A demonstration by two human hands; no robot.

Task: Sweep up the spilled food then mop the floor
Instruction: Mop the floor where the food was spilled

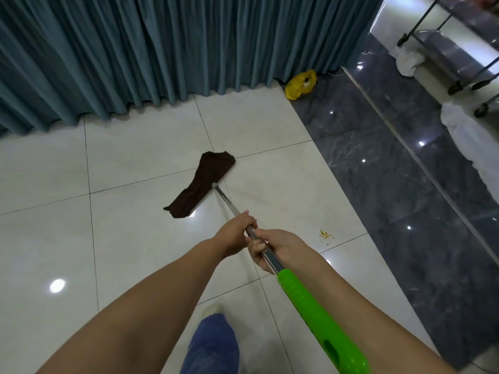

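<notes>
Now left grip [237, 233] and right grip [274, 248] clasp the mop pole [226, 201], cloth [205, 182] ahead.

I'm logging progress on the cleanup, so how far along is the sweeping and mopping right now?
Done: most of the white floor shows no food. In hand: mopping; the left hand and right hand grip the mop pole, its brown cloth flat on the tile. Left: yellow crumbs lie on the tile to the right of the hands, so that spot needs sweeping.
</notes>
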